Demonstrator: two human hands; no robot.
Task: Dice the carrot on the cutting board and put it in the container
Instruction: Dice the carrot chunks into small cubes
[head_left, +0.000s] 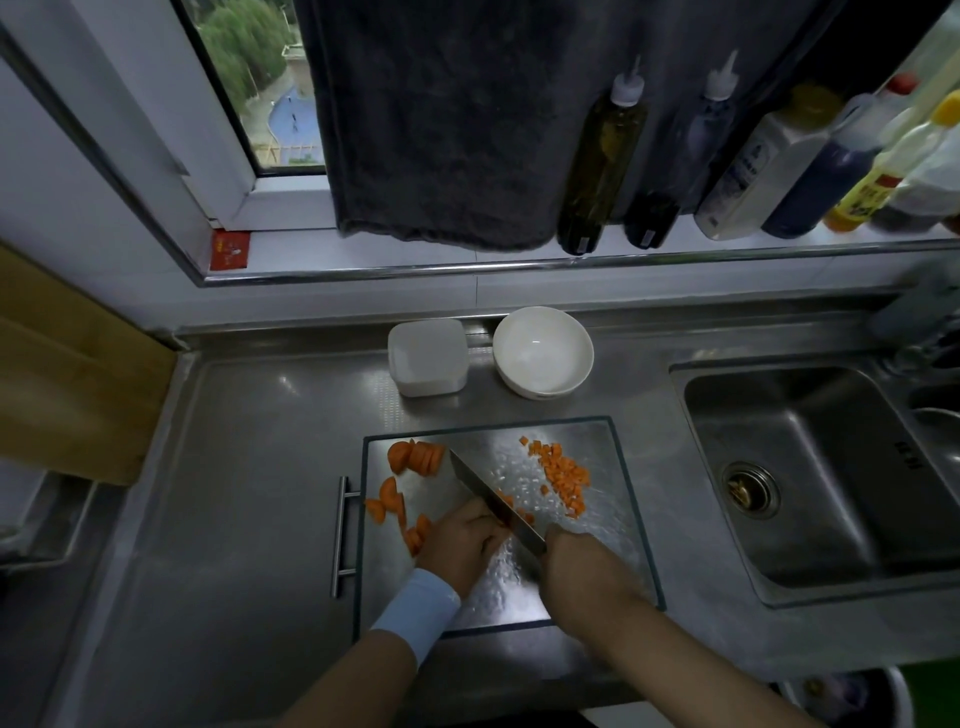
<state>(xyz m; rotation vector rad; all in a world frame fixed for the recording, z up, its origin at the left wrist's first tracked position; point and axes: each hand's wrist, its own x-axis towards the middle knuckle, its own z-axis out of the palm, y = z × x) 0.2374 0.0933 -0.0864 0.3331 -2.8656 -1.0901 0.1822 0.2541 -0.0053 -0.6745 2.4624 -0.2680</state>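
Gripped in right hand (576, 566): steel-bladed kitchen knife (488, 493), laid across dark-rimmed textured cutting board (618, 530). Orange carrot pieces (508, 502) pinned under curled left hand (462, 540) beside blade. Small orange carrot dice (563, 475) heaped right, half-round carrot slices (415, 457) left. White square plastic container (428, 358) stood beyond, beside white round bowl (543, 351).

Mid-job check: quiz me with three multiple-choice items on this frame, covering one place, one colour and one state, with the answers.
1. Where on the cutting board is the diced carrot pile?
A near left corner
B far right part
C in the sink

2. What colour is the bowl behind the board?
A white
B red
C black

3. What is the right hand doing?
A lying flat on the counter
B holding the bowl
C gripping the knife

Answers:
1. B, the small cubes lie toward the board's far right edge.
2. A, it is plainly white.
3. C, its fingers wrap the handle, with the blade over the board.
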